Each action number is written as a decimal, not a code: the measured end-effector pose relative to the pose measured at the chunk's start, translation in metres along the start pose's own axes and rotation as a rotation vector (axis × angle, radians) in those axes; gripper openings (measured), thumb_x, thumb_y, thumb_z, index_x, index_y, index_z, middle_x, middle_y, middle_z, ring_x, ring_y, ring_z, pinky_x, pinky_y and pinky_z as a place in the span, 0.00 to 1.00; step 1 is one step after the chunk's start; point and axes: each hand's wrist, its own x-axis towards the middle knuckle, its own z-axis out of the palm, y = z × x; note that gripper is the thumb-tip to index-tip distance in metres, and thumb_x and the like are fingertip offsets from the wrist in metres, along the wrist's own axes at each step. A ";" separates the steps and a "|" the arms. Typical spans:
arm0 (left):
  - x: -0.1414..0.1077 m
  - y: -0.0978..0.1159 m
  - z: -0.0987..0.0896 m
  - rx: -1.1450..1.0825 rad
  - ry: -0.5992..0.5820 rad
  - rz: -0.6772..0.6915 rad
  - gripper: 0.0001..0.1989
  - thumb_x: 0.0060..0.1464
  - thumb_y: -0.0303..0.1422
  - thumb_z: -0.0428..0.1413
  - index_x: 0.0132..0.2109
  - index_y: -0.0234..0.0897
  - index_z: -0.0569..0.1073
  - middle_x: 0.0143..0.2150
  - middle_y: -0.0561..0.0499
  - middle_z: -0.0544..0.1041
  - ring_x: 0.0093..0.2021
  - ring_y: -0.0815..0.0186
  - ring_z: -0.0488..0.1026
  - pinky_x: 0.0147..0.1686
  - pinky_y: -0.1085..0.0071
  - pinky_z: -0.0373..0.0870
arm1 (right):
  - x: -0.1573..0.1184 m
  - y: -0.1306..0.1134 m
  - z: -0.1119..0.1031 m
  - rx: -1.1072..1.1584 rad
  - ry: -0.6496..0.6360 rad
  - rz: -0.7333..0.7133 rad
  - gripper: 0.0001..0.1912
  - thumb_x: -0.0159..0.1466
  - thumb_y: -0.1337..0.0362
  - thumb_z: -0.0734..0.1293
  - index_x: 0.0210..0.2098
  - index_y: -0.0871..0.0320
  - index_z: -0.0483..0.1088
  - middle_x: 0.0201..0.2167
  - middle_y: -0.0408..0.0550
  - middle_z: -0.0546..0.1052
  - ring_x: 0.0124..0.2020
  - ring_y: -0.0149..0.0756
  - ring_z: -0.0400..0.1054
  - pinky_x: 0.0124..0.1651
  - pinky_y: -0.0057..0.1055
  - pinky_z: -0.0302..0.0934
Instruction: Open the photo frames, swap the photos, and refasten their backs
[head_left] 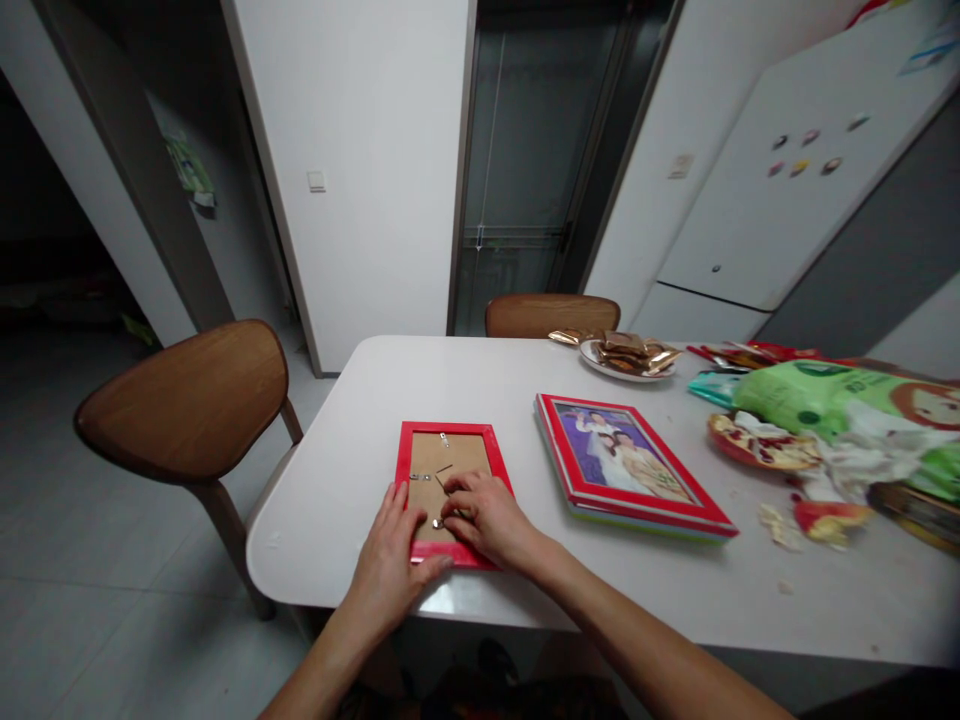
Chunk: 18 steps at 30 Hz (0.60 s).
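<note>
A red picture frame (450, 428) lies face down on the white table, its brown backing board (471, 455) showing. Small metal pieces sit on the board: a hanger (444, 440) at the top, another hanger (421, 477) at the left, and a shiny piece (438, 523) near the bottom. My left hand (390, 555) holds the frame at its lower left corner, fingers along the left side and thumb by the bottom edge. Over the board, my right hand (487, 520) has its fingers curled and pinched close to the shiny piece. Whatever is between those fingertips is hidden.
Right of the hands lies a stack of frames (637, 455), a red one with a photo on top. Farther off are a plate (651, 377) of wrapped snacks, an opened pomegranate (765, 445), peel (829, 520) and a green pack (825, 395). Wooden chairs (187, 400) stand around the table (322, 520).
</note>
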 end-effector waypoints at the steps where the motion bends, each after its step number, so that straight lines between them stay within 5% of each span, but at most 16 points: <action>1: 0.000 0.001 -0.001 -0.007 -0.002 0.002 0.19 0.45 0.40 0.55 0.42 0.33 0.67 0.60 0.36 0.52 0.61 0.54 0.44 0.55 0.56 0.51 | 0.000 0.004 -0.001 0.010 0.022 0.016 0.08 0.56 0.65 0.61 0.32 0.56 0.72 0.38 0.47 0.70 0.40 0.34 0.61 0.44 0.32 0.54; 7: 0.000 0.004 -0.005 -0.054 -0.048 0.047 0.12 0.42 0.36 0.57 0.34 0.35 0.67 0.57 0.35 0.58 0.60 0.54 0.48 0.54 0.54 0.53 | 0.004 0.035 -0.012 -0.135 0.092 0.260 0.12 0.55 0.69 0.59 0.36 0.62 0.72 0.37 0.52 0.70 0.40 0.37 0.60 0.45 0.30 0.53; 18: 0.003 0.002 -0.009 -0.129 -0.063 0.049 0.10 0.38 0.29 0.59 0.29 0.37 0.65 0.51 0.40 0.66 0.59 0.55 0.50 0.52 0.56 0.56 | 0.011 0.042 -0.015 -0.208 -0.008 0.256 0.10 0.56 0.66 0.59 0.29 0.60 0.73 0.34 0.52 0.70 0.37 0.36 0.60 0.41 0.28 0.53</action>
